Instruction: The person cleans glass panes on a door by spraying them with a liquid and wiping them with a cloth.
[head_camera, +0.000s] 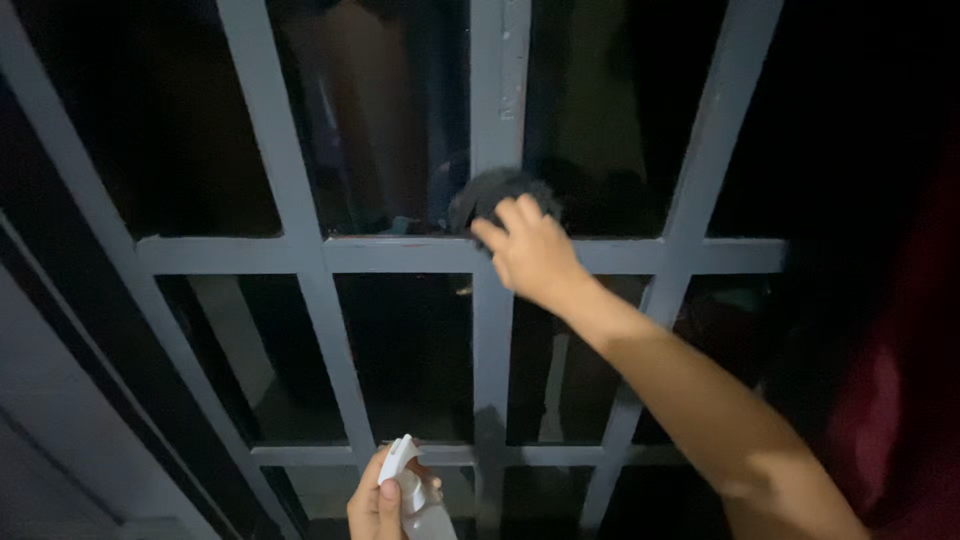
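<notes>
Up at twelve o'clock, right hand (535, 250) pressing a dark cloth (497, 193) against the grey window frame (400, 254), grip closed over it where upright bar meets crossbar. Down at six o'clock, left hand (385, 500) wrapped around a white spray bottle (415, 490), nozzle toward the dark glass (410, 350).
</notes>
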